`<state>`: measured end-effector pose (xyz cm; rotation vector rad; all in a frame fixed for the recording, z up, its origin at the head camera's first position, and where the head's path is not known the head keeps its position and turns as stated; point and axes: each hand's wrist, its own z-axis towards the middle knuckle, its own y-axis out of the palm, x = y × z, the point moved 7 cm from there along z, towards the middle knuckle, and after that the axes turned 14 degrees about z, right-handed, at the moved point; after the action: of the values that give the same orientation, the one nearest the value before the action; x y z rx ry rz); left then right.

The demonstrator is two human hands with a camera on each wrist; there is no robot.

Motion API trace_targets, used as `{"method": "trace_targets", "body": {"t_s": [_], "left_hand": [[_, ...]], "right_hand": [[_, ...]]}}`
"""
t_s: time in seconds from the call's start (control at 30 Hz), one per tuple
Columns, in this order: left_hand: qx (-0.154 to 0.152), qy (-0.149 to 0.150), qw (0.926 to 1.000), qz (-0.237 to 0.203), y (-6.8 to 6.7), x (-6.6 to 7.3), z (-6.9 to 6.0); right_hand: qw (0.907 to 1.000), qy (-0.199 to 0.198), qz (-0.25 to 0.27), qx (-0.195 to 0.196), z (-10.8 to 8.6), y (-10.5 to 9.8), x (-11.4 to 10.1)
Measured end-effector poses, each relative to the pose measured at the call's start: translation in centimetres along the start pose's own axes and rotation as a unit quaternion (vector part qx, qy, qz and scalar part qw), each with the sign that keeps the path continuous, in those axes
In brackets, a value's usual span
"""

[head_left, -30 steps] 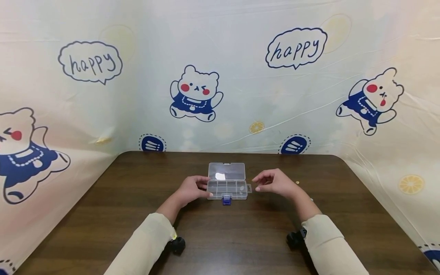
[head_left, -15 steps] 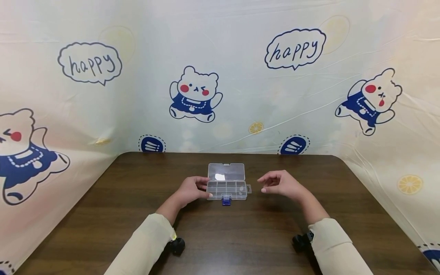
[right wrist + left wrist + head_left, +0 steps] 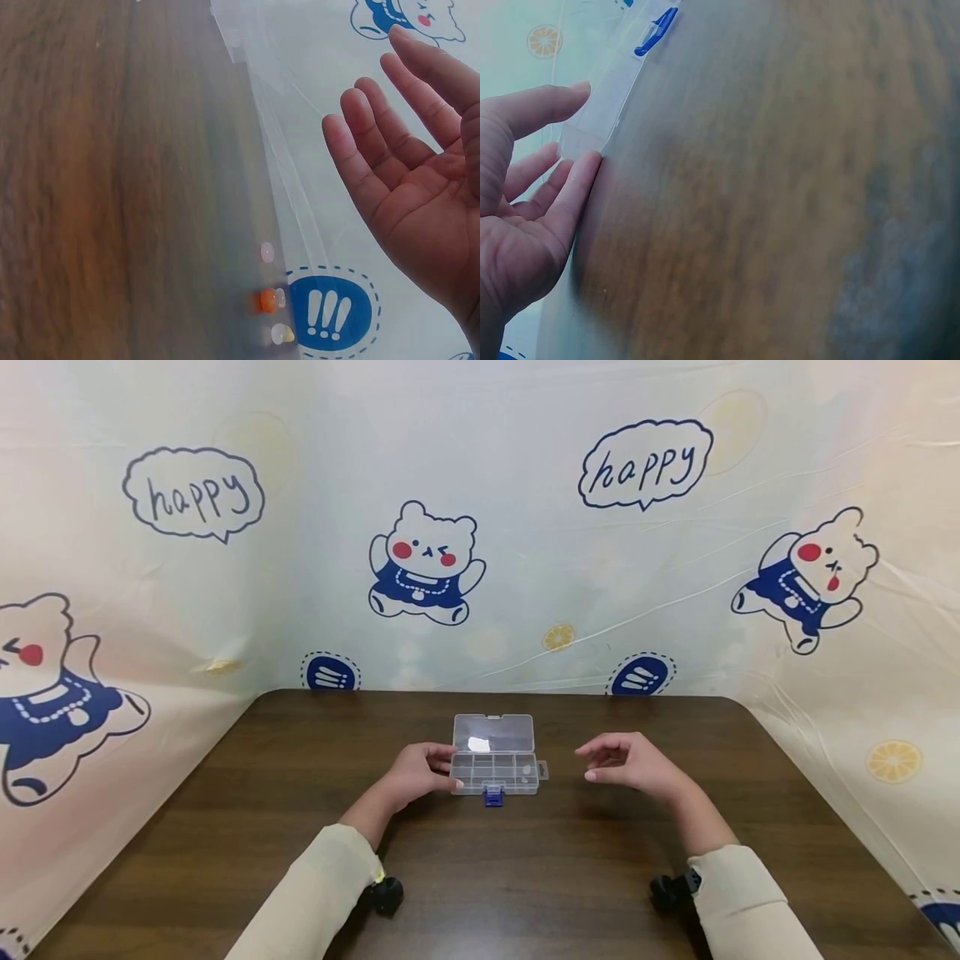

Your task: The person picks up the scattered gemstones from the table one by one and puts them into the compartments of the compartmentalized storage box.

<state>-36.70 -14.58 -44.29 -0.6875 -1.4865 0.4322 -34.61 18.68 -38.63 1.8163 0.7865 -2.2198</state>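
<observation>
A clear plastic compartment box (image 3: pixel 482 783) lies on the brown table with its lid (image 3: pixel 493 728) raised at the back. Its blue latch (image 3: pixel 492 796) hangs at the front, and small pale pieces (image 3: pixel 527 770) show in the right-hand compartments. My left hand (image 3: pixel 414 777) holds the box's left end, thumb at the front corner and fingers behind; the left wrist view also has this hand (image 3: pixel 536 187) at the box end (image 3: pixel 596 120). Right of the box, apart from it, my right hand (image 3: pixel 628 763) hovers with loosely bent fingers and holds nothing.
In the right wrist view, several small beads lie near the table's edge: an orange bead (image 3: pixel 268 301), a pink bead (image 3: pixel 267 252) and pale ones (image 3: pixel 279 334). The head view does not show them. A patterned cloth (image 3: pixel 525 527) hangs behind the table (image 3: pixel 495 877).
My right hand has moved to the right, away from the box's hang tab. The small beads by the right forearm are no longer visible in the head view. My left hand and the box stay put.
</observation>
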Motion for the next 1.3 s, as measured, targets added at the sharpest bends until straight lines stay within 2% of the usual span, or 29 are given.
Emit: {"method": "trace_targets", "body": {"t_s": [0.6, 0.83, 1.1, 1.3], "left_hand": [[0.000, 0.006, 1.0000, 0.000, -0.1, -0.1, 0.0], [0.000, 0.006, 1.0000, 0.004, -0.1, 0.1, -0.1], [-0.003, 0.001, 1.0000, 0.004, 0.0, -0.4, 0.0], [-0.001, 0.000, 1.0000, 0.004, 0.0, -0.1, 0.1]], "right_hand": [[0.9979, 0.004, -0.034, 0.056, -2.4, -2.3, -0.2], [0.9978, 0.007, -0.027, 0.060, -3.1, -2.7, 0.1], [0.9985, 0.002, -0.014, 0.053, -3.8, -3.4, 0.3], [0.9970, 0.010, -0.038, 0.067, -4.2, -4.5, 0.5]]}}
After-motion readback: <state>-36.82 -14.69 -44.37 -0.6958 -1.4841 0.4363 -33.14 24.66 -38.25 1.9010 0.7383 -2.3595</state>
